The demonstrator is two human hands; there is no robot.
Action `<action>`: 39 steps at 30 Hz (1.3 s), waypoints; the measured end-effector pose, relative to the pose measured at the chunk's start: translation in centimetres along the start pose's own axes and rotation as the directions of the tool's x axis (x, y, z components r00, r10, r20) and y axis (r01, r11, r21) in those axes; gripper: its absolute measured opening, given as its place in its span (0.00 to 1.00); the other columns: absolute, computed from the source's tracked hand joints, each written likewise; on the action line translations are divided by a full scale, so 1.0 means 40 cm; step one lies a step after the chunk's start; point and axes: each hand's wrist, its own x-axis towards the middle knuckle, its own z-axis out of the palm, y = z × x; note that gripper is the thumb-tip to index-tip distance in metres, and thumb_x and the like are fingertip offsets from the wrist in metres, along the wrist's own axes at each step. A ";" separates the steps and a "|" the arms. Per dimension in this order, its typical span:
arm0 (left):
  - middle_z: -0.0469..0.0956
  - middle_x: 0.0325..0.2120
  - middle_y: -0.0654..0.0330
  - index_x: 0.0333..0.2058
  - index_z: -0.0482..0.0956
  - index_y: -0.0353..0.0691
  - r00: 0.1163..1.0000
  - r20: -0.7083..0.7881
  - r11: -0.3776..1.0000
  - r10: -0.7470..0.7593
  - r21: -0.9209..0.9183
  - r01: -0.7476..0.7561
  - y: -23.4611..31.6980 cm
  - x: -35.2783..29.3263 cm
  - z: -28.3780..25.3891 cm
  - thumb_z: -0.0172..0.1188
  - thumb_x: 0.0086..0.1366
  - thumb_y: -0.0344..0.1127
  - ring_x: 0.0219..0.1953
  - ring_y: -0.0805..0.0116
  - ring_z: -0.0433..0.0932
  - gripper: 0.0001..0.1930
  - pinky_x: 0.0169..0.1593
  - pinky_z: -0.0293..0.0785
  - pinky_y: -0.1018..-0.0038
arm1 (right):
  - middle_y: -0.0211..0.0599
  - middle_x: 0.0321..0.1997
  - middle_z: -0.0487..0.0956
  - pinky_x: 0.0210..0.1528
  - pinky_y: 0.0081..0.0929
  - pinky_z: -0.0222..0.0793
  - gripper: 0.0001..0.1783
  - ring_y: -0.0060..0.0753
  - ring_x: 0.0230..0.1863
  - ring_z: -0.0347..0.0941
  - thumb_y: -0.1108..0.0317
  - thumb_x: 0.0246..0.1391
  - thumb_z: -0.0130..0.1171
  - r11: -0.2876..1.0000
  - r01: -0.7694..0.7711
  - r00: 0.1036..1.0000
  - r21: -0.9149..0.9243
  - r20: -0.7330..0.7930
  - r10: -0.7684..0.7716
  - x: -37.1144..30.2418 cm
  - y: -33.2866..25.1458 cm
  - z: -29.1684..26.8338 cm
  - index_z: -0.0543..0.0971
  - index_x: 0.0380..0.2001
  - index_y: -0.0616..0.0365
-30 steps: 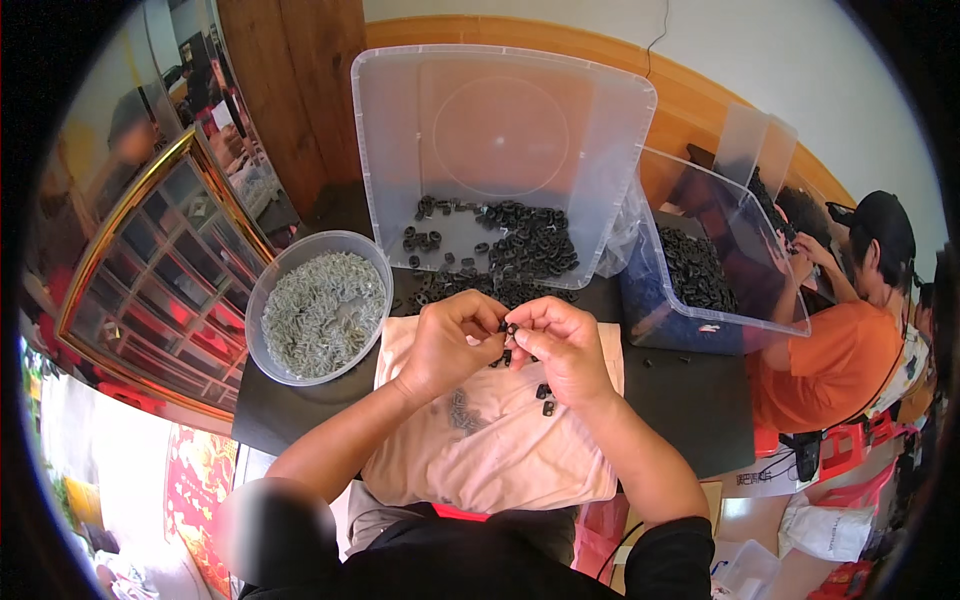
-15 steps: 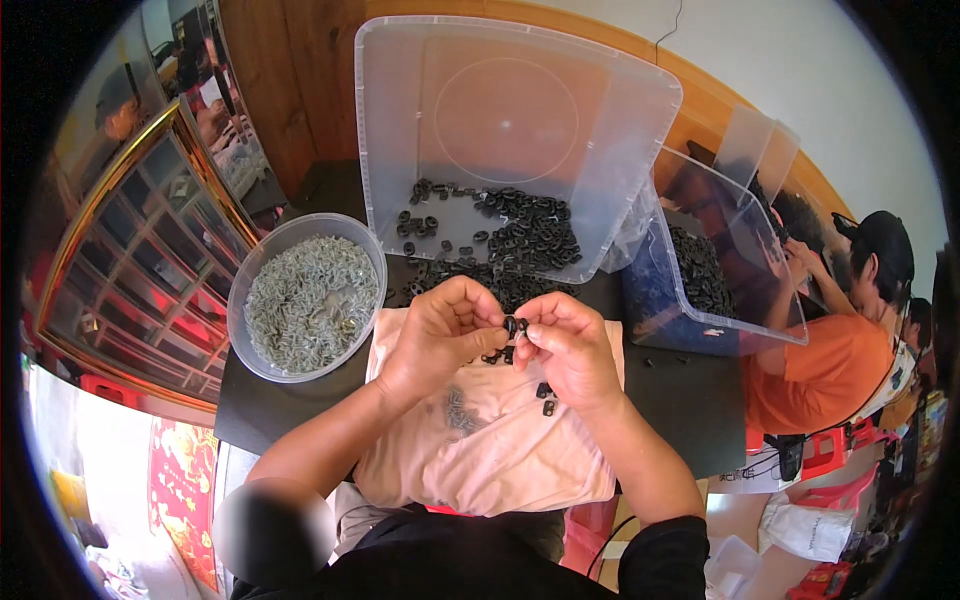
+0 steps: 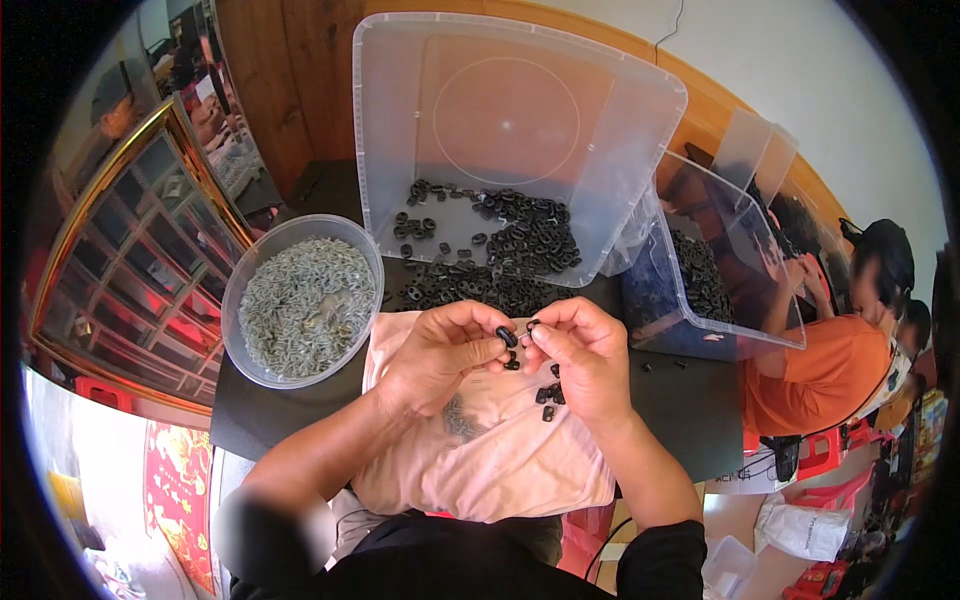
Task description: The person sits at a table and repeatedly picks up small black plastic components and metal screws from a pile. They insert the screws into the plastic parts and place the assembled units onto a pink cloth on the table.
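My left hand (image 3: 447,350) pinches a small black oval plastic part (image 3: 507,337) between thumb and fingertips, above a peach cloth (image 3: 480,480). Just to its right, my right hand (image 3: 587,362) grips a smaller black piece (image 3: 533,327) with a thin silvery pin. The pin points toward the oval part; whether they touch I cannot tell. Below the right fingers, several black parts (image 3: 549,395) lie on the cloth. A little pile of thin metal pins (image 3: 460,420) rests on it near my left wrist.
At the left stands a round clear tub (image 3: 236,350) of small grey metal pieces. A big clear bin (image 3: 390,110) lies on its side behind my hands, black parts (image 3: 470,288) spilling from it. Another clear bin (image 3: 745,340) holds black parts at right, beside a person in orange (image 3: 825,370).
The black pieces, close together between my fingertips before, are now slightly apart. My right hand has shifted a little to the right, and more black parts show on the cloth beneath it.
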 end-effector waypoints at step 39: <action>0.68 0.31 0.66 0.39 0.77 0.33 0.968 0.109 0.818 0.225 0.518 -0.248 0.015 0.002 0.013 0.55 0.56 0.17 0.31 0.83 0.68 0.12 0.33 0.65 0.86 | 0.26 0.20 0.69 0.21 0.14 0.57 0.03 0.13 0.20 0.62 0.81 0.42 0.58 0.819 0.187 0.977 -0.543 0.193 -0.095 0.015 -0.010 -0.010 0.74 0.22 0.64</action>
